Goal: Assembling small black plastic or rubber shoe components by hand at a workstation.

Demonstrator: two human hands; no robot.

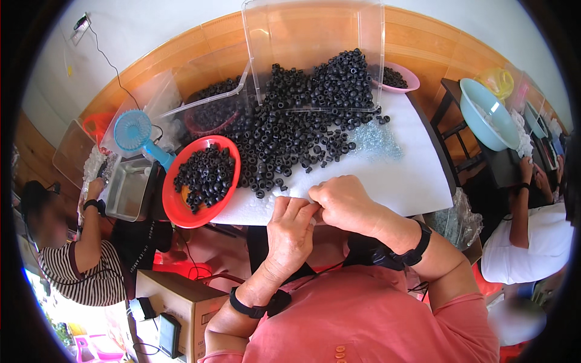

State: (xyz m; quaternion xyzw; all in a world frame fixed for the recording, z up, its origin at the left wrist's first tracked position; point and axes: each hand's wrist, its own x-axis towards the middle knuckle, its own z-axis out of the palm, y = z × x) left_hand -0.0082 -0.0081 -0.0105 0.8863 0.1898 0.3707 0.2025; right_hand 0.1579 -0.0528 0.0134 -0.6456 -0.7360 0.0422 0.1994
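Observation:
At the table's near edge, my left hand (288,235) and my right hand (344,203) meet with their fingertips together. Both are closed in a pinch, and whatever is between the fingers is hidden. Just beyond them, a big heap of small black hollow plastic parts (266,145) spreads over the white table covering (417,175). Small clear pieces (376,144) lie in a patch to the right of the heap. On the left stands a red bowl (169,204) with more of the black parts (206,175) in it.
A clear plastic bin (315,24) stands tipped behind the heap. Left of the bowl are a blue handheld fan (134,132) and a metal tray (128,187). A pink bowl (411,77) sits at the back right. Other people work at the left (78,272) and right (526,242).

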